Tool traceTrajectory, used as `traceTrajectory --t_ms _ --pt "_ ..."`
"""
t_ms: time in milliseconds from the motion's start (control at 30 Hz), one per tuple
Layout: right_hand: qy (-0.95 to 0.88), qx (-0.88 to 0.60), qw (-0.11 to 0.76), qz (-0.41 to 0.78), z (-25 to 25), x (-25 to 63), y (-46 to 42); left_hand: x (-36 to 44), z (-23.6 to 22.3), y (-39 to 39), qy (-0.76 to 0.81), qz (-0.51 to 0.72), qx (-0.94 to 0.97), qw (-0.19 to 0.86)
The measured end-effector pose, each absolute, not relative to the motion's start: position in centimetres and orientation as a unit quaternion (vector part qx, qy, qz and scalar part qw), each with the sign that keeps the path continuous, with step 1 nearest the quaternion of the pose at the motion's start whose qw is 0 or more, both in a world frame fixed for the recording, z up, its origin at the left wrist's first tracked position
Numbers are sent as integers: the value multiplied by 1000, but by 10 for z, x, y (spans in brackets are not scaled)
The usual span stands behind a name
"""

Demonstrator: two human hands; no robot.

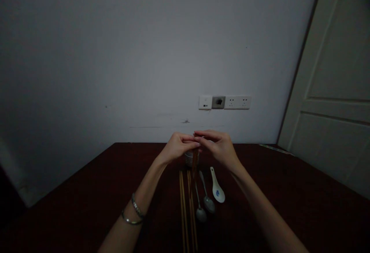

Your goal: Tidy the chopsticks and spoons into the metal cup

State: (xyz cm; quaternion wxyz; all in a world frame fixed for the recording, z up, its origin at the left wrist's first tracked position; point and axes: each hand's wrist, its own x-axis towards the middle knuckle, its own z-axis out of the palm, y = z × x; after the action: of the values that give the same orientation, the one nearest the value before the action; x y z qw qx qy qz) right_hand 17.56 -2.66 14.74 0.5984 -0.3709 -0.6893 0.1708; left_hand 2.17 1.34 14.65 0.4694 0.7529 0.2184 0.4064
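Observation:
My left hand (179, 145) and my right hand (217, 145) meet above the table, fingertips pinched at the top of dark brown chopsticks (194, 170). The chopsticks hang nearly upright, tips pointing down; how many there are is hard to tell. Partly hidden behind my fingers stands a pale cup-like container (189, 159). Below my hands lie light wooden chopsticks (183, 206) in two pairs. To their right are a metal spoon (201, 214), a second metal spoon (208, 203) and a white ceramic spoon (217, 189) with a blue mark.
The dark red table (138, 168) reaches to a pale wall (144, 60). Wall sockets (237, 102) sit above its far edge. At right is a panelled door (335, 91). A thin flat strip (276, 149) lies at the table's far right edge.

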Motion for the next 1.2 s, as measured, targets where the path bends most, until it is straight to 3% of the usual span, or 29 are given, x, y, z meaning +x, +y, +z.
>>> traceTrajectory --t_ms 267,433,500,767,1200 --pt "-613 -359 596 374 142 185 -12 17 150 18 229 430 737 469" --pt "-616 -387 429 536 124 190 -1 9 152 29 292 482 667 487" --pt "-603 -373 402 580 117 184 1 7 151 33 303 488 647 502" --pt "-581 -381 466 548 101 162 9 7 147 38 300 497 631 515" --pt "-578 -380 473 545 101 158 5 10 147 35 307 497 625 518"
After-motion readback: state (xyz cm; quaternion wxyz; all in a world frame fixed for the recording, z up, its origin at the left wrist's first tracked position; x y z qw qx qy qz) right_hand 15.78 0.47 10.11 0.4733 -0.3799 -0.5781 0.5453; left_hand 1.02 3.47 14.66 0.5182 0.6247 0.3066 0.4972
